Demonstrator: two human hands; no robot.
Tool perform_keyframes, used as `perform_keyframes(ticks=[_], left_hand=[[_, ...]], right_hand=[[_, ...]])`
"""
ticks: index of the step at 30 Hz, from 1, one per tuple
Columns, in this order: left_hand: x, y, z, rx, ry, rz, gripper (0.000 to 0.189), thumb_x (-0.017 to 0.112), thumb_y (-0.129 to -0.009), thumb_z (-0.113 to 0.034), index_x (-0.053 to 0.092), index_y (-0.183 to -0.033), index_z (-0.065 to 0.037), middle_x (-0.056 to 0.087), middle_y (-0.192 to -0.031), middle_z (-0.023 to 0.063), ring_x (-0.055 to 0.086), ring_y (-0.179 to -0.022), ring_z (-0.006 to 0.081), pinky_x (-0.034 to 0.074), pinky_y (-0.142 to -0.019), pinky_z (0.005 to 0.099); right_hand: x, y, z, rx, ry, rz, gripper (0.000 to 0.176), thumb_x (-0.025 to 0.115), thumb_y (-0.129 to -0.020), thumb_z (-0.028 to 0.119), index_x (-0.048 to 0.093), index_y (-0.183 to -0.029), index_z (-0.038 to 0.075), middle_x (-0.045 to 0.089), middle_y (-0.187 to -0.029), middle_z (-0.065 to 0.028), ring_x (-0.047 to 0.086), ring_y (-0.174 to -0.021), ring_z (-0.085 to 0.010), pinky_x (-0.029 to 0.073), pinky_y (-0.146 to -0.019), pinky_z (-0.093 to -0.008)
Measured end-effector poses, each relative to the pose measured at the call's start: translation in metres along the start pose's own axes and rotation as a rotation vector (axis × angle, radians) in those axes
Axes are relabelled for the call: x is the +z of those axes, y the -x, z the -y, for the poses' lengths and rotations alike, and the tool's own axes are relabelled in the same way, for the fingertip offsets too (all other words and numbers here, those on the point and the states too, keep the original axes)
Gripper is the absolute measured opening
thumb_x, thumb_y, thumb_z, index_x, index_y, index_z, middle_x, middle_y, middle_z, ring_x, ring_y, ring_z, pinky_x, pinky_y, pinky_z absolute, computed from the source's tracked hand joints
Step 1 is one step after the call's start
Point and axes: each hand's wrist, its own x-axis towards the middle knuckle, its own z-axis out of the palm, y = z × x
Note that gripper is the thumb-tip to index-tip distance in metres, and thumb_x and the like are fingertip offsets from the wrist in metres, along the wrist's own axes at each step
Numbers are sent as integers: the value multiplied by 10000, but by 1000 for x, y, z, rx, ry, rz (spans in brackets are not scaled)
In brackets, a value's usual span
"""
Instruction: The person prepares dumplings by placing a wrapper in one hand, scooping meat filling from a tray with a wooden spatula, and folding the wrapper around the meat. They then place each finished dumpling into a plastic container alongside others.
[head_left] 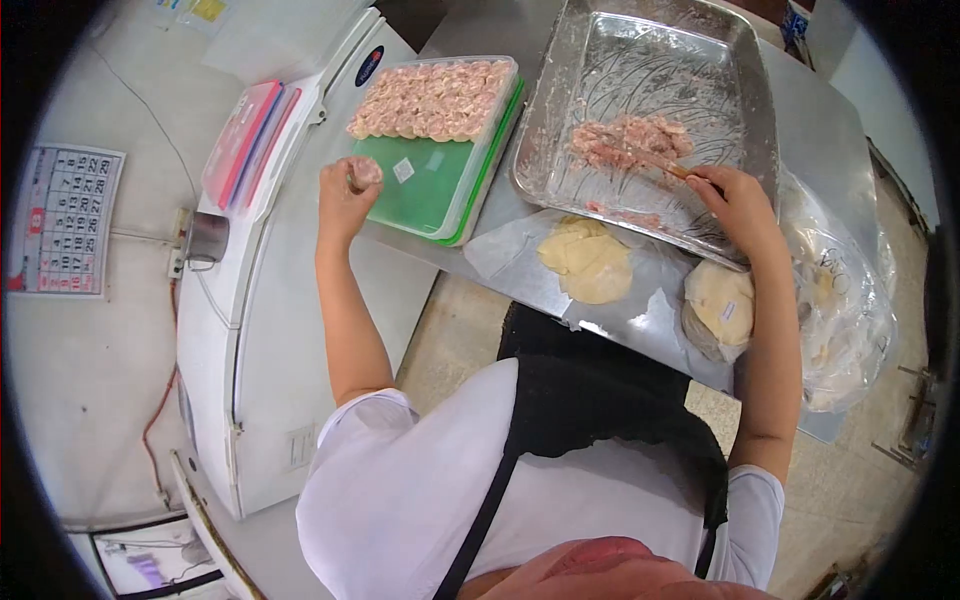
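Observation:
My left hand [340, 198] is closed around a filled dumpling [367, 173], with the pinkish filling showing on top. It hovers by the left edge of a clear plastic container [412, 208] with a green base. Packed rows of open-topped dumplings [432, 98] fill the container's far part. In my right hand [738, 205] is the handle of a thin wooden spatula [650, 160], whose far end rests in ground meat filling [632, 138]. That filling lies in a large metal tray [762, 95] smeared with residue. Near the table edge sits a pile of pale yellow dumpling wrappers [588, 262] on plastic.
A plastic-wrapped stack of wrappers [722, 300] sits beneath my right forearm. Farther right lies a large clear plastic bag [842, 300]. To the left stands a white freezer [310, 330] with pink and blue lids [245, 145] and a metal cup [207, 237] beside it.

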Motion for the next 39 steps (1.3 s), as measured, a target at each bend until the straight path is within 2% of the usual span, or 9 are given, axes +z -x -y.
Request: perform_keyframes(ticks=[7,9,19,21,25,27,31,34,39], left_hand=[[38,-11,-46,-92,230,239,689,779,-740,-164,452,-1343,-93,637,-875,86,628,-776,202,504,-712,309],[51,-16,-61,-36,319,267,852,763,-771,-176,288,-1477,-129,636,-851,88,622,-762,196,503,-710,314],[51,-19,-92,-18,102,525,802,693,-838,-81,257,-1507,-156,636,-903,81,589,-761,150,494,-685,279],[54,-21,-96,110,74,482,816,702,-809,-96,272,-1502,-132,669,-989,158,641,-839,268,497,-764,340],[70,-33,-85,298,32,382,779,683,-802,-47,319,-1485,-136,661,-1048,161,647,-874,219,499,-770,317],[66,-34,-89,67,238,550,799,658,-792,-1,303,-1492,-153,647,-1095,147,645,-893,178,503,-786,298],[52,-27,-99,7,350,556,838,632,-795,61,244,-1513,-128,604,-1093,104,613,-902,156,507,-797,267],[50,-26,-86,-51,271,543,825,541,-783,106,234,-1511,-129,596,-1133,110,626,-956,193,509,-823,279],[48,-13,-86,230,203,368,809,439,-759,93,274,-1502,-181,631,-1178,163,661,-978,292,496,-832,339]], right_hand=[[1,-1,-4,49,-23,61,291,603,-907,233,680,-1058,-3,675,-989,-211,648,-908,-365,491,-812,-386],[1,0,-4,38,-37,46,300,605,-903,247,681,-1052,-2,676,-990,-209,649,-912,-360,491,-813,-388],[6,0,-13,-8,-77,12,308,587,-890,282,696,-1018,24,674,-942,-214,639,-891,-385,490,-815,-447],[8,0,-16,-34,-78,-8,304,594,-885,294,700,-1013,40,673,-924,-214,641,-883,-382,492,-806,-453],[10,-3,-21,-17,-56,-3,301,598,-883,309,705,-1004,55,674,-909,-207,643,-877,-378,494,-794,-460],[12,-5,-23,-13,-60,31,294,596,-886,313,709,-993,63,676,-899,-199,645,-871,-376,495,-786,-464],[9,-2,-19,9,-56,28,292,597,-887,319,712,-995,74,679,-904,-194,648,-871,-375,498,-784,-464],[6,0,-16,45,-44,25,279,597,-885,258,697,-1011,30,675,-906,-207,640,-849,-378,492,-778,-428],[12,-5,-24,8,-34,23,296,618,-872,315,710,-1012,71,681,-918,-197,647,-890,-375,503,-799,-460]])
